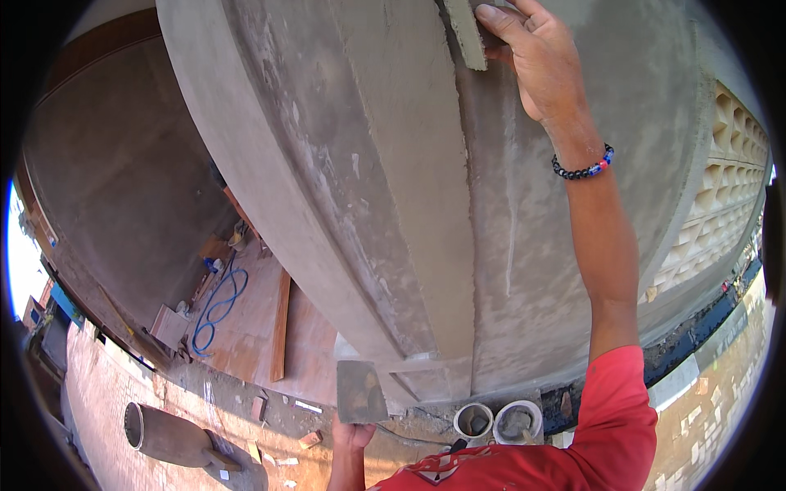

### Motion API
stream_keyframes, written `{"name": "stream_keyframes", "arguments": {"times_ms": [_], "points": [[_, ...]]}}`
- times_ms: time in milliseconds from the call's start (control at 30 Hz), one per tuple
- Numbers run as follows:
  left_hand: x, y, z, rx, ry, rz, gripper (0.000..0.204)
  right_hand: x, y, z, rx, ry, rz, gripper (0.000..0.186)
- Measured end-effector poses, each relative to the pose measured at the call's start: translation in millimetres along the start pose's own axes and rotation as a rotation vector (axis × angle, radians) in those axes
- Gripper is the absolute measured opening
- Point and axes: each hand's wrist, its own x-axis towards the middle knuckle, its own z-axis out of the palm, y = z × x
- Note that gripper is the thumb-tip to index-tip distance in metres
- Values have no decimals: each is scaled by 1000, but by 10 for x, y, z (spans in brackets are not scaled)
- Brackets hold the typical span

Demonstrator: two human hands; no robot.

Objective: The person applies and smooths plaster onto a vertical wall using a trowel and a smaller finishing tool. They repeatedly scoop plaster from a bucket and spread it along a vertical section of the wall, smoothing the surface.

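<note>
Overhead, my right hand (pixel 528 53) grips a plaster float (pixel 468 33) against the grey rendered wall (pixel 393 164). My left hand (pixel 352 430) holds a mortar-loaded hawk (pixel 360 393) low. Tilting the hawk could spill mortar.

Grey plastering float (pixel 468 33), mortar-smeared, pressed flat against the cement wall (pixel 409 204) near its top edge beside a vertical corner, square hawk board (pixel 361 392) with dabs of mortar, held level near the wall's base

- The float (pixel 468 33) runs off the top edge, half behind the right hand (pixel 532 57).
- The left hand (pixel 352 432) is mostly hidden behind its mortar board (pixel 361 392).
- The contents of the two buckets (pixel 498 422) are too small to tell.
</note>
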Motion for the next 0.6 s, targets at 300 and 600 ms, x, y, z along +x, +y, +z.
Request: {"name": "stream_keyframes", "arguments": {"times_ms": [300,600], "points": [[53,-118,27,-10,-23,-28,30,-993,424,-84,-81,30,23,43],[57,-191,204,91,76,-45,29,-2262,872,-428,-18,8,295,47]]}}
